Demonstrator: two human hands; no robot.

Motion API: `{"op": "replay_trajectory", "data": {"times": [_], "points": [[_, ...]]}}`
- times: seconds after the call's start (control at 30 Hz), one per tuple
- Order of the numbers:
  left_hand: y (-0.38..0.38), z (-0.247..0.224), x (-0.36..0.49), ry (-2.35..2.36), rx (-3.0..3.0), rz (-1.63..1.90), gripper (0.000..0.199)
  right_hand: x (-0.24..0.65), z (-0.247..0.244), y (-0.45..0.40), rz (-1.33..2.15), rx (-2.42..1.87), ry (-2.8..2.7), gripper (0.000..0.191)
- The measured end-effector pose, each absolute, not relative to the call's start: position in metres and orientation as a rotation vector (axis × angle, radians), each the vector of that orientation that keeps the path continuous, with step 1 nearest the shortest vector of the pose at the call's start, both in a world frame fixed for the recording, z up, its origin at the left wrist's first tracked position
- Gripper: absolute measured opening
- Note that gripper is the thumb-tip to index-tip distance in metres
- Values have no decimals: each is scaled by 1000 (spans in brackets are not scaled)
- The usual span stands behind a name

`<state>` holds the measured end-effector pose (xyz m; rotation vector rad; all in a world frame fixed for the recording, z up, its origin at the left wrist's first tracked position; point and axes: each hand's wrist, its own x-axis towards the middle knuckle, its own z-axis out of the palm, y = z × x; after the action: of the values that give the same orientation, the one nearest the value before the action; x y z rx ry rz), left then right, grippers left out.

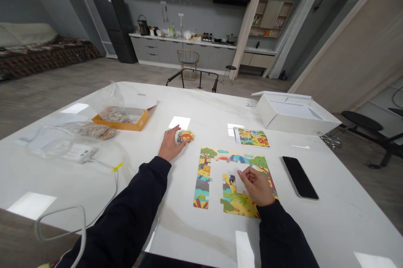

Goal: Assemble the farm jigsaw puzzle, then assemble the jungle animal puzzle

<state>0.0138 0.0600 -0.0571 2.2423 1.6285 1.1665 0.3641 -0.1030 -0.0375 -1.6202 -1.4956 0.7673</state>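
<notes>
A partly joined jigsaw puzzle (201, 192) with animals and trees lies on the white table, with gaps in its middle. Above its right part is my right hand (256, 184), thumb and forefinger pressed together; anything between them is too small or hidden to make out. Left of the puzzle's top corner, my left hand (171, 144) rests by a small pile of puzzle pieces (186, 136), its thumb and fingers apart around the near side. The pile's left edge is partly covered by that hand. A printed picture card (252, 137) of the same scene lies behind the puzzle.
To the right is a black phone (299, 178), with an open white box (296, 113) behind it. On the left stand a yellow box (126, 125) and plastic bags of pieces (97, 130). A white cable (116, 184) runs from a power strip (81, 153) past my left sleeve.
</notes>
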Motion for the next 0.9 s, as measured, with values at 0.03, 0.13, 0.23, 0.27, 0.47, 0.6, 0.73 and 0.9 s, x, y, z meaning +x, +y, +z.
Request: {"op": "replay_trajectory", "data": {"times": [0.03, 0.13, 0.23, 0.27, 0.47, 0.6, 0.73, 0.9], "points": [[60, -57, 14, 1619, 2247, 1153, 55, 365, -38, -103, 749, -1623, -1490, 48], [62, -57, 16, 1657, 2224, 1105, 51, 365, -35, -102, 682, -1618, -1437, 48], [63, -59, 17, 1696, 2219, 1138, 48, 364, -31, -102, 636, -1613, -1364, 51], [64, -60, 17, 1695, 2229, 1153, 47, 364, -29, -103, 625, -1615, -1342, 51], [67, -64, 16, 1613, 2306, 1232, 42, 360, -19, -104, 593, -1587, -1195, 52], [67, -63, 16, 1627, 2306, 1243, 35, 369, -8, -118, 613, -1481, -1037, 51], [66, -56, 16, 1619, 2315, 1307, 28, 400, -7, -146, 530, -1419, -925, 45], [54, -38, 20, 1600, 2271, 1443, 25, 437, -26, -169, 391, -1576, -953, 36]]}}
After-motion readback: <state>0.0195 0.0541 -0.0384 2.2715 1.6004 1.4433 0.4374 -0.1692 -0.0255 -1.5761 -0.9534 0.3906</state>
